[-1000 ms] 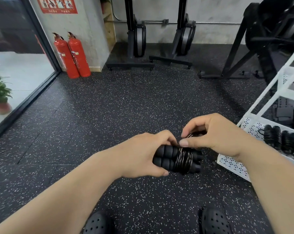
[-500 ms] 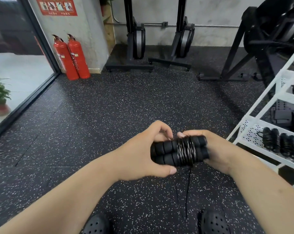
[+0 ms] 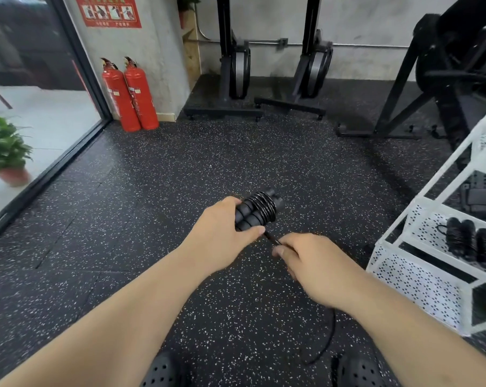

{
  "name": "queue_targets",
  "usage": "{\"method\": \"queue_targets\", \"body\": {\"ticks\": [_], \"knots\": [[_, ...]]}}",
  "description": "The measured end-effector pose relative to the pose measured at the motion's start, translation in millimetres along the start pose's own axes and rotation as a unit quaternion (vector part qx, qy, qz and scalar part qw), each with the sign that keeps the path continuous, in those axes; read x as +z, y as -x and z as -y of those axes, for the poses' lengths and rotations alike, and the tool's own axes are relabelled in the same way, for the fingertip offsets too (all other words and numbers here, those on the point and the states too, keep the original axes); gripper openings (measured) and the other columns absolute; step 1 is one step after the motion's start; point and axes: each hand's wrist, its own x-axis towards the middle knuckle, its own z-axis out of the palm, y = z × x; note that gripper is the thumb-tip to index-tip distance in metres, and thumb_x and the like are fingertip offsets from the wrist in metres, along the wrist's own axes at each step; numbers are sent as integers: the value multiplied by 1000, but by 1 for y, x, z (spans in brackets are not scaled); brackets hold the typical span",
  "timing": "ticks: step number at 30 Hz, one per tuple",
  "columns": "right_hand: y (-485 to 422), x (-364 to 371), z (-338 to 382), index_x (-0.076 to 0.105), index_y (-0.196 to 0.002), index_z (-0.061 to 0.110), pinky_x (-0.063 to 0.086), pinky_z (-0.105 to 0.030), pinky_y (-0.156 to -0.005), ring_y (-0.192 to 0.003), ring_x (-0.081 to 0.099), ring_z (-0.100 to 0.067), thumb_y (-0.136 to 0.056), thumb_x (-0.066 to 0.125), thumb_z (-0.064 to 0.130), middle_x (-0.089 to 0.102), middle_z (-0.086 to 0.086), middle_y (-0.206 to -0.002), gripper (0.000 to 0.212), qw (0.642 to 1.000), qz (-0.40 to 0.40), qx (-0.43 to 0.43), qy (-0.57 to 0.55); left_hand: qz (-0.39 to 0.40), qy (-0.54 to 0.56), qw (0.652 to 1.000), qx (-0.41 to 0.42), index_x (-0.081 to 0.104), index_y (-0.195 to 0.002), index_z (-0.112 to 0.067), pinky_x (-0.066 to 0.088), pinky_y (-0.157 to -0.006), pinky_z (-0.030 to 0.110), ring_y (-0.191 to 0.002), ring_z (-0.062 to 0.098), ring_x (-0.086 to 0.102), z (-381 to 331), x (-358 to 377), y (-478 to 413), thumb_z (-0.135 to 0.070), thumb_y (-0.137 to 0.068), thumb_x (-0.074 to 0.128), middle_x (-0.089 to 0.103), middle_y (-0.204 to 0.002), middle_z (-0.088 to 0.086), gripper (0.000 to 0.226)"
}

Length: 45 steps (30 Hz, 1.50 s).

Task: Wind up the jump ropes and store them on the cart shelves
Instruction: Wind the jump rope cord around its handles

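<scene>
My left hand [image 3: 222,241] grips the two black ribbed handles of a jump rope [image 3: 257,210], held side by side and pointing up and right, with several turns of black cord wound round them. My right hand [image 3: 311,261] pinches the loose cord [image 3: 272,239] just below the handles. The rest of the cord hangs under my right wrist and loops down near my right shoe [image 3: 324,342]. The white cart [image 3: 420,277] stands at the right. Wound black ropes [image 3: 472,243] lie on its perforated middle shelf.
Speckled black rubber floor [image 3: 208,169] stretches ahead. Two red fire extinguishers [image 3: 130,96] stand by the glass wall at the left, with a potted plant [image 3: 4,152] outside. Rowing machines [image 3: 236,71] and a black rack [image 3: 445,79] stand at the back. My black shoes [image 3: 163,370] show below.
My right hand has come off the handles and dropped low, pulling the cord away. The handles have tilted from level to pointing up and right. The view has swung slightly.
</scene>
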Motion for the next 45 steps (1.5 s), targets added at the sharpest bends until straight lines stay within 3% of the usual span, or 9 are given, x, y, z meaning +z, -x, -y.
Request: {"method": "queue_targets", "body": {"ticks": [4, 9, 14, 25, 32, 37, 40, 42, 45], "knots": [[17, -7, 20, 58, -111, 34, 38, -32, -55, -67, 58, -12, -112, 36, 47, 55, 12, -79, 25, 971, -46, -47, 230, 16, -47, 999, 3, 64, -108, -29, 53, -78, 31, -87, 9, 62, 7, -1, -2, -51, -84, 84, 66, -95, -13, 38], [12, -26, 22, 66, -115, 41, 48, -32, -68, -88, 62, -12, -108, 42, 56, 64, 14, -99, 30, 953, -109, -88, 267, 63, -105, 991, 48, 64, -100, -42, 58, -80, 40, -88, 12, 63, 2, -2, 1, -55, -76, 87, 65, -92, -15, 36], [-1, -35, 5, 73, -103, 45, 49, -33, -70, -87, 57, -8, -97, 55, 68, 59, 14, -89, 29, 964, -127, -98, 214, 117, -164, 969, 144, 60, -130, -48, 54, -91, 41, -107, 12, 58, -10, 1, 10, -53, -80, 87, 57, -108, -16, 58], [-10, -65, -27, 81, -78, 35, 51, -29, -74, -69, 66, 0, -72, 93, 52, 76, 14, -76, 21, 992, -46, -48, -103, 177, -130, 948, 231, 54, -134, -38, 42, -101, 28, -109, 2, 45, -28, -5, 21, -47, -86, 86, 48, -109, -27, 59], [-9, -67, -38, 82, -81, 23, 53, -30, -82, -80, 72, -13, -75, 90, 44, 78, 0, -84, 23, 970, -33, -55, -236, 213, -31, 955, 206, 53, -131, -44, 39, -90, 12, -113, -7, 51, -36, -8, 31, -34, -83, 89, 56, -115, -26, 61], [-5, -61, -36, 73, -82, 7, 46, -16, -58, -57, 57, -6, -90, 78, 46, 65, 1, -68, 40, 941, 64, 2, -332, 212, 88, 960, 158, 50, -125, -45, 52, -70, 24, -83, 3, 64, -41, -13, 39, -21, -84, 87, 68, -105, -17, 60], [-8, -51, -37, 76, -87, 11, 56, -38, -81, -75, 68, -23, -95, 75, 51, 74, -3, -83, 41, 925, 71, 47, -371, 189, 138, 963, 135, 49, -124, -43, 61, -80, 45, -90, 17, 70, -42, -16, 40, -22, -85, 87, 70, -113, -17, 59], [-10, -41, -36, 77, -90, 13, 59, -50, -91, -77, 70, -30, -106, 64, 21, 78, -8, -86, 22, 948, 27, 65, -311, 170, 139, 968, 118, 47, -125, -46, 61, -80, 50, -91, 20, 72, -40, -15, 37, -26, -87, 86, 68, -117, -18, 58], [-9, -24, -26, 71, -84, 14, 57, -32, -63, -58, 54, -15, -111, 45, 12, 65, -3, -67, 38, 964, 21, 95, -249, 140, 113, 979, 98, 42, -126, -48, 60, -86, 49, -92, 18, 72, -36, -12, 31, -37, -90, 84, 68, -117, -22, 56]]}}
